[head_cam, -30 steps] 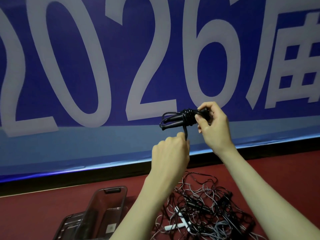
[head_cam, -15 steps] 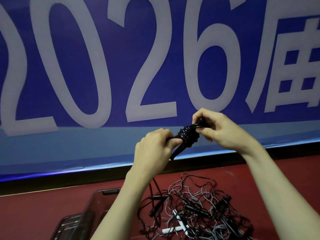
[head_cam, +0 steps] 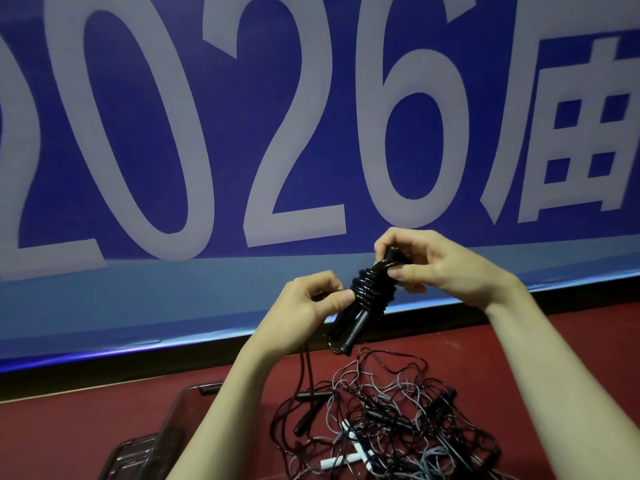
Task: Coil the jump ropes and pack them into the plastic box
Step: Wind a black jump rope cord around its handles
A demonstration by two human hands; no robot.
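Observation:
A black jump rope (head_cam: 370,292), wound tightly round its own handles into a bundle, hangs in mid-air in front of me. My right hand (head_cam: 440,268) grips the bundle's upper end, fingers curled round it. My left hand (head_cam: 311,306) pinches the cord at the bundle's left side. Below on the red floor lies a tangled pile of black, grey and white jump ropes (head_cam: 391,420). A clear plastic box (head_cam: 180,414) stands at the lower left, partly hidden behind my left forearm.
A blue banner with large pale digits (head_cam: 294,133) covers the wall straight ahead, ending in a dark strip at floor level. A plastic lid or second tray (head_cam: 138,452) lies beside the box at the bottom left. Red floor (head_cam: 69,427) extends to the left.
Both hands have come lower with the bundle. The left hand went from pulling the loose cord below the bundle to pinching it at the bundle's side, and the bundle tilted more upright.

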